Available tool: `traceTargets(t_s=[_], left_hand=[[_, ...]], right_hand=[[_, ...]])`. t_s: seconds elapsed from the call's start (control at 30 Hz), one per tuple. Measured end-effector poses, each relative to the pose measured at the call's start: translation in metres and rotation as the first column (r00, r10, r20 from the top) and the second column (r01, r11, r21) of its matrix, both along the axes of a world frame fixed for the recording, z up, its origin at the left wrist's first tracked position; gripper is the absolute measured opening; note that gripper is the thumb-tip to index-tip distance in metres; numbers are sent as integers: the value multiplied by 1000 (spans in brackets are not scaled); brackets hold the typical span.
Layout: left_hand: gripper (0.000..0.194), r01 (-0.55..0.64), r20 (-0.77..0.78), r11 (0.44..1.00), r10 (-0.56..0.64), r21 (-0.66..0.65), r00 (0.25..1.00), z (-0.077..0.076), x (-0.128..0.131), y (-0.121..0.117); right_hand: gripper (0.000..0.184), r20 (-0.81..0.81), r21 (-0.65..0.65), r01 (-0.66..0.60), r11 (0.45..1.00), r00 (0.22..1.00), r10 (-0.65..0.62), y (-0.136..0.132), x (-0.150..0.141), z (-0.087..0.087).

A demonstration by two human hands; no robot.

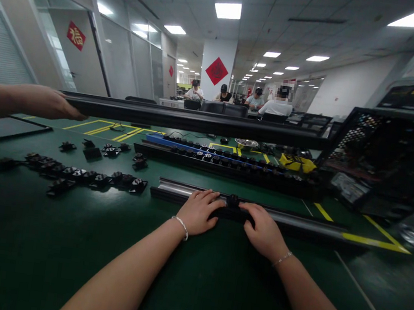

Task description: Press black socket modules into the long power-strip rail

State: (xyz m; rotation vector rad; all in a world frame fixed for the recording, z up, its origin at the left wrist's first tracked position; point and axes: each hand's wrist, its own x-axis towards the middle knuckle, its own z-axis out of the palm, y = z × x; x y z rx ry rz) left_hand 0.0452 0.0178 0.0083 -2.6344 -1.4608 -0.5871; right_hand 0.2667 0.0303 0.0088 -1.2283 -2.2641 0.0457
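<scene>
While we bend over the open black channel on the green table, our left hand lies across it with the fingers half bent and a little spread; whether it clasps the walls or only rests there, we cannot tell. Our right hand is loosely curled, its index fingertip at or just beside the small black part that sits at the channel between our two hands. We cannot make out whether that fingertip touches it, nor how well the part is seated.

We judge the likeliest trouble to be a tilted or jammed part, caused by pushing on one side only. If our left hand bears lightly, a sideways push could slide the whole channel along the smooth tabletop. Our fingertips lie close to the channel's edges, so a slip could pinch or scrape them.

Beyond, a co-worker's hand is at the left end of a long black bar; should that bar dip, it could knock the loaded rail behind our channel. The loose black parts to our left could scatter if swept by a forearm.
</scene>
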Motion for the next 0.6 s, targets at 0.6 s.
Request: traceTargets(t_s=[0.6], left_hand=[[56,-164,-77,986,166,40,983,-11,30,1]], right_hand=[[60,-6,-26,-13,1000,1000,13,3,-16,-13]])
